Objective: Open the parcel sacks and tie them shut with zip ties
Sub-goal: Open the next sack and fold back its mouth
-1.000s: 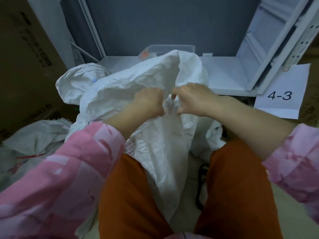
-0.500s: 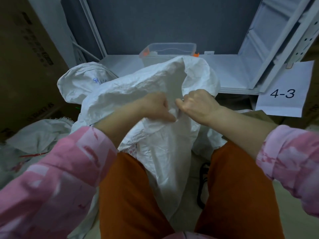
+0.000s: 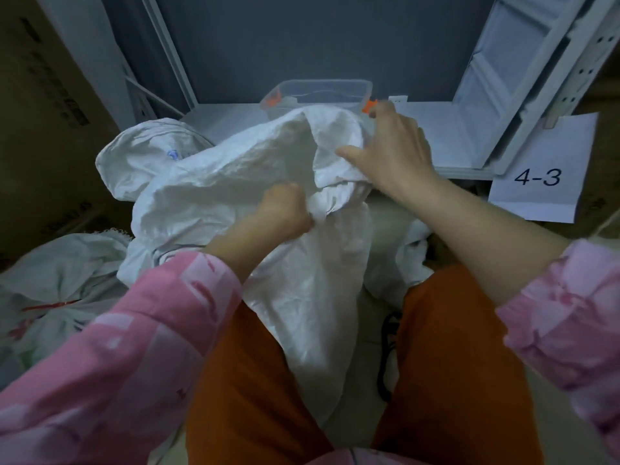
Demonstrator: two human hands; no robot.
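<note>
A crumpled white woven parcel sack [image 3: 235,189] lies between my knees and drapes up over the low shelf edge. My left hand [image 3: 285,209] grips the bunched neck of the sack at its middle. My right hand [image 3: 392,146] is lifted off the neck with fingers spread, lying over the sack's upper right fold; its fingertips point toward a clear plastic box [image 3: 318,92] with orange clips at the back of the shelf. I see no zip tie in either hand.
A second white sack [image 3: 141,152] lies behind on the left, and another with a red tie [image 3: 50,293] sits at the far left. A white metal shelf [image 3: 446,135] spans the back. A paper label "4-3" [image 3: 536,176] hangs at right. Cardboard boxes [image 3: 43,105] stand left.
My right hand has let go of the sack's bunched neck and moved up and forward toward the clear box. My left hand keeps its grip on the neck.
</note>
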